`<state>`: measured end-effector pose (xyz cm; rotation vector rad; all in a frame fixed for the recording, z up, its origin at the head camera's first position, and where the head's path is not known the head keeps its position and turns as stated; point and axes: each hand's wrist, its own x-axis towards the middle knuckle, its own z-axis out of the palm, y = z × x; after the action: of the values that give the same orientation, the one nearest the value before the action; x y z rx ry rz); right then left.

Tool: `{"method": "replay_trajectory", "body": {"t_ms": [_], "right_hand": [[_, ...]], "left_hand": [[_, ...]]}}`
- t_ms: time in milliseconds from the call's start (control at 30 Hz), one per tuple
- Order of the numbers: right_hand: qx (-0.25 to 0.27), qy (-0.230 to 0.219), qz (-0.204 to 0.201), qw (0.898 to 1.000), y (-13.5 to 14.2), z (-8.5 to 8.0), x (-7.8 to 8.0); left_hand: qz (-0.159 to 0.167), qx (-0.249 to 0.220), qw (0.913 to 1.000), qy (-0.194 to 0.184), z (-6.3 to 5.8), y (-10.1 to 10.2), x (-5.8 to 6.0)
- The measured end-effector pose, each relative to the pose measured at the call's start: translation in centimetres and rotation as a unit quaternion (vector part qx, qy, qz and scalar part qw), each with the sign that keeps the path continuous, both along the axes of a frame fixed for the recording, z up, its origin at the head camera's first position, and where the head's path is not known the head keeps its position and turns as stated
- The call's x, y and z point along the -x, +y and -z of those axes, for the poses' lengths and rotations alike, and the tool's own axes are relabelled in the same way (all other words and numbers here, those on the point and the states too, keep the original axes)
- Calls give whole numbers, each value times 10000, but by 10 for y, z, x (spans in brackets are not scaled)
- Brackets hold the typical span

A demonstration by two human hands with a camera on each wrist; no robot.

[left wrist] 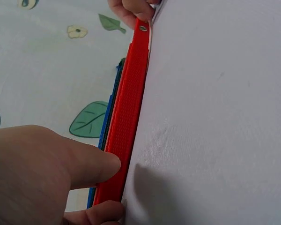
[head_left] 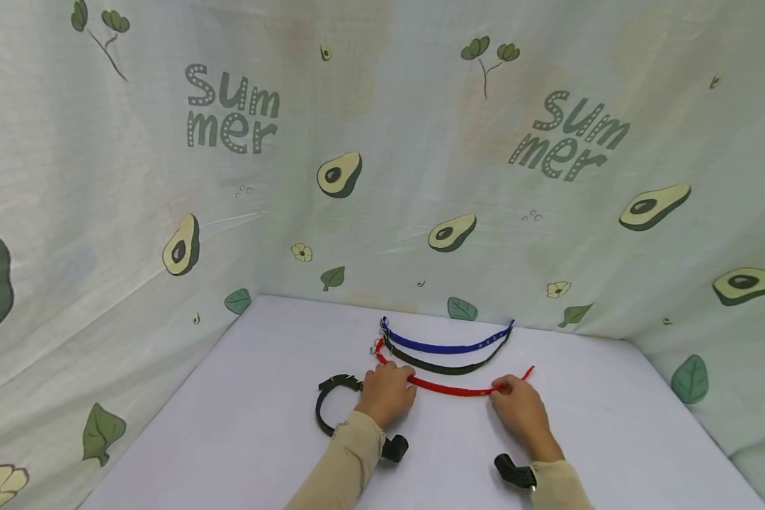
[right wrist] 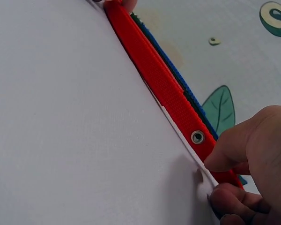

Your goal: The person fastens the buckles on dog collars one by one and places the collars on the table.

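A red collar [head_left: 449, 390] of woven strap, with metal eyelets, stands on its edge and bows toward me on the white table. My left hand [head_left: 387, 393] pinches it near its buckle end, thumb [left wrist: 105, 166] against the strap's face. Toward the free end, my right hand [head_left: 520, 411] pinches it between thumb and fingers, just past an eyelet [right wrist: 197, 137]; the tip sticks out beyond. Directly behind lie a dark green collar [head_left: 446, 369] and a blue collar [head_left: 443, 348], similarly curved, their buckle ends bunched at the left.
Beside my left wrist a dark collar [head_left: 321, 418] lies curled in a loop, partly hidden by the sleeve. A hanging cloth [head_left: 382, 177] printed with avocados and leaves borders the back and sides of the table [head_left: 229, 425]. Each wrist carries a black camera [head_left: 395, 448].
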<state>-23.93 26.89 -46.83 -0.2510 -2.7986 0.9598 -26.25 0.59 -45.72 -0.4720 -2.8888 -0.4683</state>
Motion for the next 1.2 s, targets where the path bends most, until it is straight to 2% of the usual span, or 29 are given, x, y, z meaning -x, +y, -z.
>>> {"method": "replay_trajectory", "body": {"t_ms": [167,367,533,667,800,967,1200], "right_hand": [[113,144,-62,9998,1,0,-1],[314,349,-314,9984,2,-1,0],[1063,92,-315,9938,6,-2,0],[1682,-132,-130,9856,7,0,0],[2074,-181,-86,9781,8,0,0],[2656,-116,-30,9640,6,-2,-1],[3882,81,246,9212,4,-5,-2]], "left_hand": [[-13,-143,9998,131,1,-1,1],[-202,-237,9987,394,2,-7,2],[-149,-560,9974,439,3,-12,4],[-110,-883,9949,486,4,-15,4],[-157,-1049,9932,471,5,-17,3],[-262,-1095,9921,559,4,-16,0],[-249,-1405,9865,805,6,-13,-1]]}}
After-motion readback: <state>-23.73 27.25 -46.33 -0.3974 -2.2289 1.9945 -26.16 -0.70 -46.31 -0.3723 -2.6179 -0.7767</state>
